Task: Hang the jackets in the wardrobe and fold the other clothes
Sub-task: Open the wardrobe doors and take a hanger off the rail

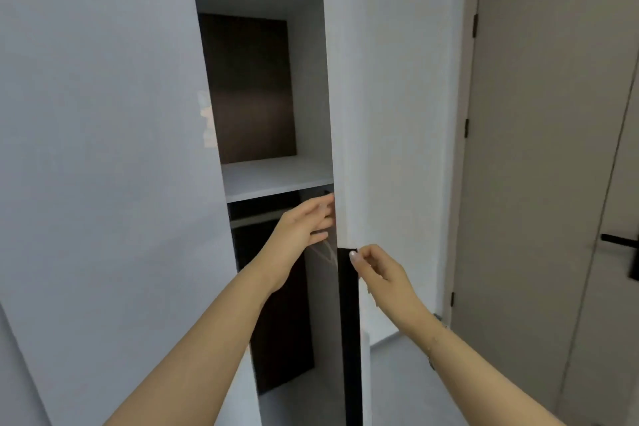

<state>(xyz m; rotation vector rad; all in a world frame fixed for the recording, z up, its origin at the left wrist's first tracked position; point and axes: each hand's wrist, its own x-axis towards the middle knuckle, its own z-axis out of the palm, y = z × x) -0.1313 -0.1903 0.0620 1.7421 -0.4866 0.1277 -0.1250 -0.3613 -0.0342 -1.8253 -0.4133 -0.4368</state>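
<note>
At the open white wardrobe: both bare hands up at the door edge, no jackets or other clothes in view.
Left hand reaches into the gap under the white inner shelf, fingers spread and loose, tips at the inner face of the white wardrobe door; contact with the door cannot be told; right hand sits outside the door, thumb and forefinger pressed together at the top of the long black vertical handle strip on the door's edge; grip looks like a light pinch on that strip; dark brown back panel shows above and below the shelf; pale metal hanging rail runs just beneath the shelf, bare; second white door panel fills the left side; taupe room door with black lever handle stands well apart on the right; grey floor visible below.
</note>
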